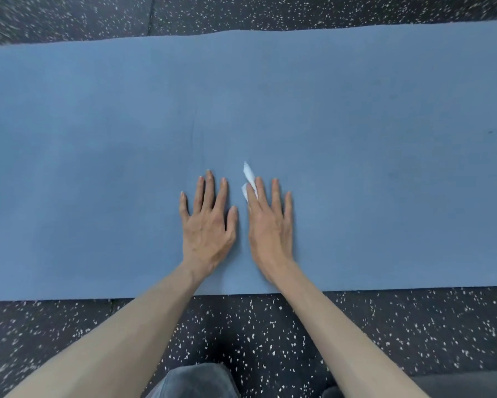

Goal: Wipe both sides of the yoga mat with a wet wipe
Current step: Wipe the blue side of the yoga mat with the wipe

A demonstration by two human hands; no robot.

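Where the view begins, a grey-clad knee [195,380] sits over black rubber floor [256,334] speckled white. Beyond it the blue yoga mat [356,124] lies flat, its near edge straight across the floor. Both hands press flat on it, fingers straight: the left hand [208,225] bare, the right hand [270,225] pinning a white wet wipe [248,176] beneath its fingers. Open mat spreads wide either side, then speckled floor past the far edge.

Blue yoga mat [356,110] flat on black speckled floor [256,334]. Both hands palm-down on it, fingers straight: left hand [208,225] bare, right hand [270,225] pressing white wet wipe [248,175], which pokes out past the fingertips.
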